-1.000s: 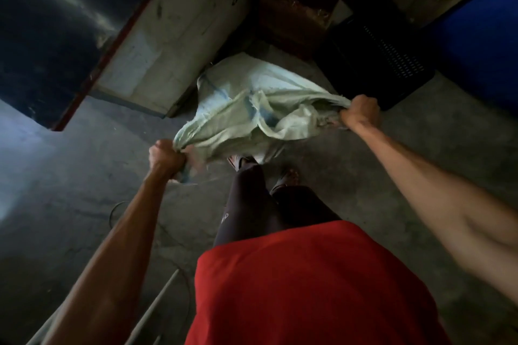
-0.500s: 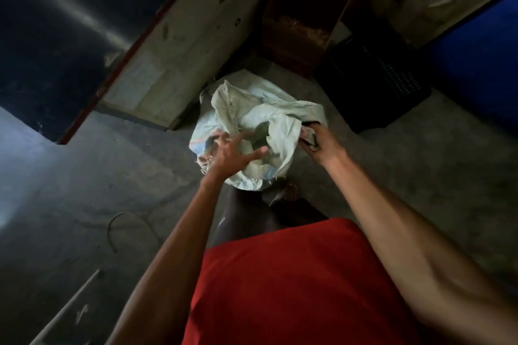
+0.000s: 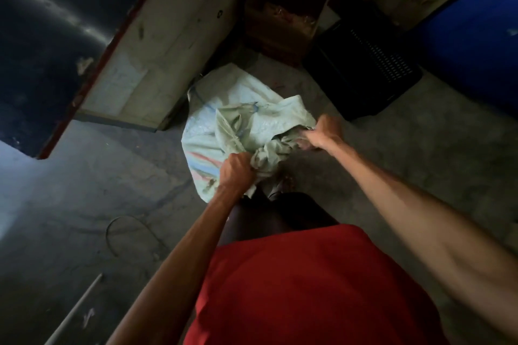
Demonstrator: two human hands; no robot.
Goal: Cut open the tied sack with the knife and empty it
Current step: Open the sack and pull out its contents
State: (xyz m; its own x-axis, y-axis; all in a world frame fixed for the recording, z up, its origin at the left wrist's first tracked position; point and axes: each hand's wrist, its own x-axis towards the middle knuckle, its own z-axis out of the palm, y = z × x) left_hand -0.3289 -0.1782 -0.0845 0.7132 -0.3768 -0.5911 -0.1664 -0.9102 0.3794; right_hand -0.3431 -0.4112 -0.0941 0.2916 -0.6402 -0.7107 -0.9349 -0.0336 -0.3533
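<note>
A pale green woven sack (image 3: 246, 123) hangs crumpled in front of my legs, above the concrete floor. A lighter sack or sheet with faint red and blue stripes (image 3: 201, 154) lies under it. My left hand (image 3: 236, 173) is clenched on a bunch of the sack's cloth at its near edge. My right hand (image 3: 322, 134) grips the cloth at the sack's right edge. No knife shows in this view. What the sack holds is hidden by its folds.
A pale board with a red edge (image 3: 157, 45) leans at the upper left. Behind the sack stand a brown wooden box (image 3: 283, 25) and a black perforated crate (image 3: 364, 70). A blue surface (image 3: 482, 45) fills the upper right. A wire loop (image 3: 112, 232) and a rod (image 3: 75, 308) lie on the floor at left.
A second ago both hands held the sack stretched wide. They then came together at the bundle, and now both are closed on gathered cloth, the left lower and nearer me.
</note>
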